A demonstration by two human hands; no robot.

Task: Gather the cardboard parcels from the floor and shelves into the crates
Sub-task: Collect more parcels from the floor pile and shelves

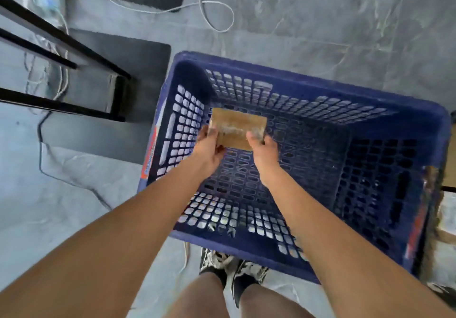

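From the head camera I look straight down into a blue plastic crate (291, 159) standing on a grey floor (345, 21). Inside the crate, towards its far left corner, a small brown cardboard parcel (238, 129) sits between two hands. The left hand (208, 148) grips the parcel's left edge, thumb on top and fingers curled beneath. The right hand (262, 151) pinches the parcel's near right corner, thumb pressed on its top face. I cannot tell whether the parcel touches the crate's lattice bottom or hangs just above it. Left of the crate stands a black metal shelf frame (74, 71), with a dark mat (138, 63) between them. Beyond the crate a pale cable (217, 14) loops across the floor. At the crate's near rim are two black-and-white sneakers (234, 268).
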